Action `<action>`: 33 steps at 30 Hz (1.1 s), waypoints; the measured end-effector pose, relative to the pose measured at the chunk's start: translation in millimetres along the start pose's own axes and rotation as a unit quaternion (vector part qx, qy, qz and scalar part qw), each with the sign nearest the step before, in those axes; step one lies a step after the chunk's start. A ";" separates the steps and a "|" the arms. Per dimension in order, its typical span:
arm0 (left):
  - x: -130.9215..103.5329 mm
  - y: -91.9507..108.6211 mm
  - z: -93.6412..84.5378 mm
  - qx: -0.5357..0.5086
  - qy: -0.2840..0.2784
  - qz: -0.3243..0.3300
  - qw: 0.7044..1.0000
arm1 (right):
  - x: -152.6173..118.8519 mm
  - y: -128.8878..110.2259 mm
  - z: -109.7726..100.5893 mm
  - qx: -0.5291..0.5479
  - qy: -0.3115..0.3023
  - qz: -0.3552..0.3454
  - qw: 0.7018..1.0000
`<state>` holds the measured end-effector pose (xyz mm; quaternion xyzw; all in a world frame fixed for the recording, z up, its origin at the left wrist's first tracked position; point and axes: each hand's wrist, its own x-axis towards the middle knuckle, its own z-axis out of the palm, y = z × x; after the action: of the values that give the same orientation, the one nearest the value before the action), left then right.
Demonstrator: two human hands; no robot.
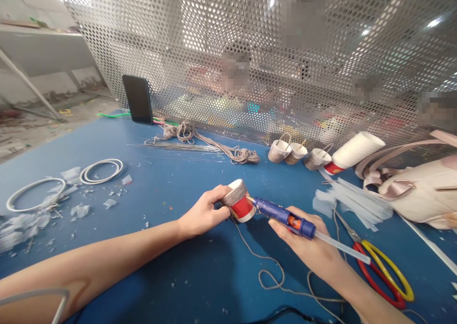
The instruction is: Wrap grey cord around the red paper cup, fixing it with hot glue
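My left hand (210,209) grips a small paper cup (244,209), tilted on its side above the table. Grey-brown cord (234,193) wraps one end of the cup; the rest shows red and white. In my right hand (303,238) is a blue hot glue gun (274,211), its nozzle at the red side of the cup by the cord's edge. A clear glue stick (342,248) sticks out of the gun's back. From the cup, a loose length of cord (262,256) trails over the table toward my right arm.
Scissors (378,267) with red and yellow handles lie at right, near glue sticks (357,202) and a pale bag (421,191). Cord-wrapped cups (280,151) and stacked cups (357,150) stand behind. Cord bundles (246,155), a phone (137,99) and white rings (102,171) are farther left.
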<state>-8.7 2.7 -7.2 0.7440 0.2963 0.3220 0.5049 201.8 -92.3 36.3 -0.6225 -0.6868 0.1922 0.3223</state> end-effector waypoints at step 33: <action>-0.3 2.1 0.4 0.038 0.013 0.023 0.999 | -2.6 -6.1 0.3 -0.029 0.000 -0.013 0.999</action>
<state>-8.4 1.6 -5.4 0.7652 0.2975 0.3313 0.4650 197.1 -95.7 39.6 -0.6228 -0.7001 0.1681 0.3062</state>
